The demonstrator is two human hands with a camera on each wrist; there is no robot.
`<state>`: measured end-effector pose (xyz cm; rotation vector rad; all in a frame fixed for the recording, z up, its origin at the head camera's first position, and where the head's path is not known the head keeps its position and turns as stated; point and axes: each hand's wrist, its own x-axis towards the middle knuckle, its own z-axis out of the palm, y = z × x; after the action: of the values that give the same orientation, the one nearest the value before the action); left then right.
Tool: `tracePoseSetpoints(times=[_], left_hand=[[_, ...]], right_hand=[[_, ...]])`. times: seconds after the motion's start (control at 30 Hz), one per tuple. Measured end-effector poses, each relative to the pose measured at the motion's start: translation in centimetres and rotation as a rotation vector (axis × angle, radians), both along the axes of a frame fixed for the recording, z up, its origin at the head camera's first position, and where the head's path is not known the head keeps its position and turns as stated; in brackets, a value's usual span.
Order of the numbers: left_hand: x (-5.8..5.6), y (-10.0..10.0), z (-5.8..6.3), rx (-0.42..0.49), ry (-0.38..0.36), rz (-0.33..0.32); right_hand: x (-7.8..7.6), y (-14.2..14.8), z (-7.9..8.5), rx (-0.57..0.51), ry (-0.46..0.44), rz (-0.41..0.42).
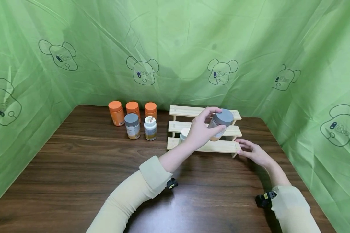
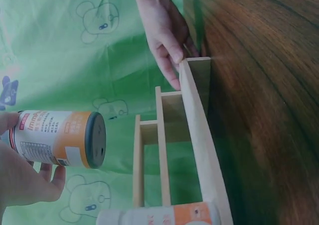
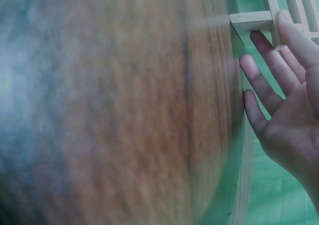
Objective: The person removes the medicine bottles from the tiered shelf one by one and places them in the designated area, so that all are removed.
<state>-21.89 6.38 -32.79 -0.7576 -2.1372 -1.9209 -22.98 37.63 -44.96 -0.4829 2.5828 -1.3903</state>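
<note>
My left hand (image 1: 200,132) grips a grey-capped supplement bottle (image 1: 224,117) in the air over the three-tier wooden rack (image 1: 218,147). In the left wrist view the bottle's white and orange label (image 2: 52,135) shows, and its base hangs apart from the tiers. My right hand (image 1: 255,154) holds the right end of the rack's lowest tier, thumb at the front and fingers around the end, as the right wrist view also shows. A white-capped bottle (image 1: 184,133) stands on the lowest tier at the left, partly covered by my left wrist.
Left of the rack, three orange bottles (image 1: 116,113) stand at the back of the dark wooden table (image 1: 75,174). Before them are another grey-capped bottle (image 1: 132,127) and a small white bottle (image 1: 150,128). A green cloth (image 1: 175,38) surrounds the table's back and sides.
</note>
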Motion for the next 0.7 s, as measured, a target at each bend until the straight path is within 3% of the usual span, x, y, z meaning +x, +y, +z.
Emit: tracePoseSetpoints(times=[0.7], left_hand=[[1.6, -5.0, 1.6, 0.004, 0.059, -0.020]], right_hand=[[-0.1, 0.1, -0.2, 0.029, 0.007, -0.021]])
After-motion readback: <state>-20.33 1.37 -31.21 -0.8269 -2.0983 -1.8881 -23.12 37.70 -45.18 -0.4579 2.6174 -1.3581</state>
